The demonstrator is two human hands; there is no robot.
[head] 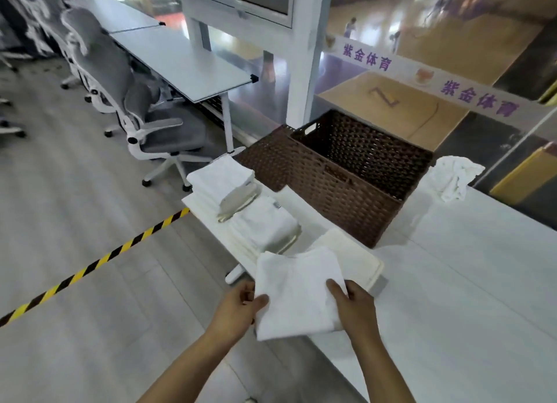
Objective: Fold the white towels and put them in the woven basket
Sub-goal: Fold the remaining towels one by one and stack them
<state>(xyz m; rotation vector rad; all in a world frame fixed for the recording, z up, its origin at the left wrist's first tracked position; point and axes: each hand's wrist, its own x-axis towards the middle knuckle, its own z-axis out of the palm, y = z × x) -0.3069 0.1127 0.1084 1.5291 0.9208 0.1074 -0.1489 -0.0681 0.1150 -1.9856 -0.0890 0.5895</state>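
The basket stood on the bench; folded towels lay left of it, a crumpled towel right.

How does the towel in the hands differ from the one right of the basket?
The held towel is folded flat with straight edges; the towel by the basket is a crumpled heap. The held towel is gripped at both sides by the left hand and right hand; the crumpled one lies untouched on the table, right of the woven basket. Both are white.
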